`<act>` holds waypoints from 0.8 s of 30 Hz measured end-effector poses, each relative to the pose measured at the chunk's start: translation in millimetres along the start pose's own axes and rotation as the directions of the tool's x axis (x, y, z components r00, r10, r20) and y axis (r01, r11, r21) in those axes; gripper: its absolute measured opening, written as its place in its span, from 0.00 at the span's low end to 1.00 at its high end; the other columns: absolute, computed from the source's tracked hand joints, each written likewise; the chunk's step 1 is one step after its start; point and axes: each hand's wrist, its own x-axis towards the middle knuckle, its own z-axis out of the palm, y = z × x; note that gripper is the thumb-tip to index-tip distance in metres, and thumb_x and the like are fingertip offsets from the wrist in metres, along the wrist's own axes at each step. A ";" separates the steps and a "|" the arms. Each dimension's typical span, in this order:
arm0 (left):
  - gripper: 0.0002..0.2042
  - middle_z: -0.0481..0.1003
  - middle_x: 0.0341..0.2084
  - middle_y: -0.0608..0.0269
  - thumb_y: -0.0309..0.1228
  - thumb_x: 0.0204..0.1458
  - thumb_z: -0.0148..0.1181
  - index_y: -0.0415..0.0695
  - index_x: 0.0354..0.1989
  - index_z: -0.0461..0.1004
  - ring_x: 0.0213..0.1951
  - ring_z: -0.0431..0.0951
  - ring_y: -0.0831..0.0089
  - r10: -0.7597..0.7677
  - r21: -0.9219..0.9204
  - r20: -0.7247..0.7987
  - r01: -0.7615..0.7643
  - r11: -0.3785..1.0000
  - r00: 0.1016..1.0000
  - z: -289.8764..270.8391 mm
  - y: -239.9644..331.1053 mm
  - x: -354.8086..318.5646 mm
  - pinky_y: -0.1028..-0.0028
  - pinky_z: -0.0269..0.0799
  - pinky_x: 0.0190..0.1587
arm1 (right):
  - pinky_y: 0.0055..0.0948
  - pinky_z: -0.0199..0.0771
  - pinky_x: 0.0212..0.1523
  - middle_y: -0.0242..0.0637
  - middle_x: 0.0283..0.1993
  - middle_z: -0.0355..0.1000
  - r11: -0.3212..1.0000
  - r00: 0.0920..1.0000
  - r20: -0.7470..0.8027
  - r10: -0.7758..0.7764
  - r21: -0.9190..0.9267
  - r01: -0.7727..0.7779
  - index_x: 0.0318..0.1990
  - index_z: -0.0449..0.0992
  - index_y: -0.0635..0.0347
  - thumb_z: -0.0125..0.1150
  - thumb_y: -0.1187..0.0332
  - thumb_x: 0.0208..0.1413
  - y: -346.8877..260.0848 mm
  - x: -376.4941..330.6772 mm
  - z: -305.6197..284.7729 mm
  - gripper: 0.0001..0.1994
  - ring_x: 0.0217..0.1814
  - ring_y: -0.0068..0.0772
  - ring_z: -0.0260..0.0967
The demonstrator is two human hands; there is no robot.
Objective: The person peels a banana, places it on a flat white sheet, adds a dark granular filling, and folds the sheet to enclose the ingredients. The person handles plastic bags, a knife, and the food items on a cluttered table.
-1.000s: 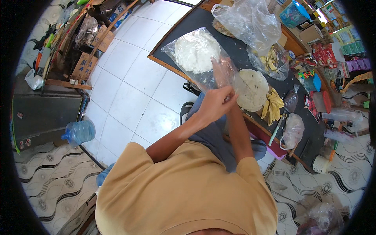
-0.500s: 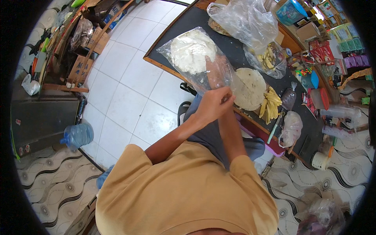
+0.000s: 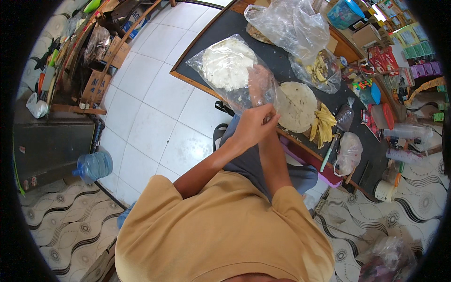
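A clear plastic bag [image 3: 238,99] lies over the dark tabletop's near left corner, with white, flat round sheets [image 3: 228,66] inside it. My left hand [image 3: 256,123] is closed on the bag's mouth, pinching the plastic around my right wrist. Through the film I see my right hand [image 3: 259,81] inside the bag, at the right edge of the white sheets. Glare and folds blur its fingers, so I cannot tell whether they grip a sheet. Just right of the bag lies a pale round flatbread-like sheet [image 3: 297,107], partly under the plastic.
Yellowish peel-like strips [image 3: 323,126] lie beside the pale round. Behind them are a bag of yellow pieces [image 3: 324,70] and a large crumpled plastic bag [image 3: 296,30]. A green-handled tool [image 3: 329,155] and a tied bag [image 3: 348,152] sit near the table edge.
Inside the bag, my right hand's fingers have shifted slightly at the sheets' edge. My left hand keeps its hold on the bag's mouth.
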 end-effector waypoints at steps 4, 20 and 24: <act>0.08 0.73 0.19 0.51 0.31 0.55 0.61 0.37 0.32 0.73 0.20 0.73 0.63 0.024 -0.003 -0.004 -0.024 1.000 1.000 3.1 -1.5 -1.9 0.68 0.66 0.26 | 0.39 0.73 0.43 0.47 0.37 0.78 0.991 0.997 -0.074 -0.025 0.127 0.034 0.44 0.78 0.63 0.71 0.59 0.47 -0.9 -1.0 -1.4 0.21 0.39 0.47 0.76; 0.09 0.72 0.17 0.52 0.32 0.55 0.62 0.37 0.33 0.74 0.17 0.70 0.66 0.021 -0.020 -0.009 -0.021 1.000 1.000 4.9 3.4 -4.0 0.69 0.64 0.24 | 0.39 0.74 0.37 0.46 0.28 0.78 0.972 0.996 -0.083 -0.014 0.232 0.033 0.31 0.81 0.65 0.73 0.65 0.43 -13.9 -1.5 -24.6 0.12 0.34 0.46 0.77; 0.09 0.71 0.16 0.53 0.32 0.54 0.62 0.38 0.33 0.74 0.17 0.70 0.68 0.062 -0.003 -0.014 -0.062 0.998 0.998 10.9 1.3 -3.0 0.70 0.64 0.23 | 0.43 0.73 0.38 0.46 0.29 0.78 0.997 0.996 -0.068 -0.056 0.047 0.060 0.32 0.81 0.61 0.70 0.62 0.46 4.5 1.9 -13.9 0.12 0.35 0.51 0.76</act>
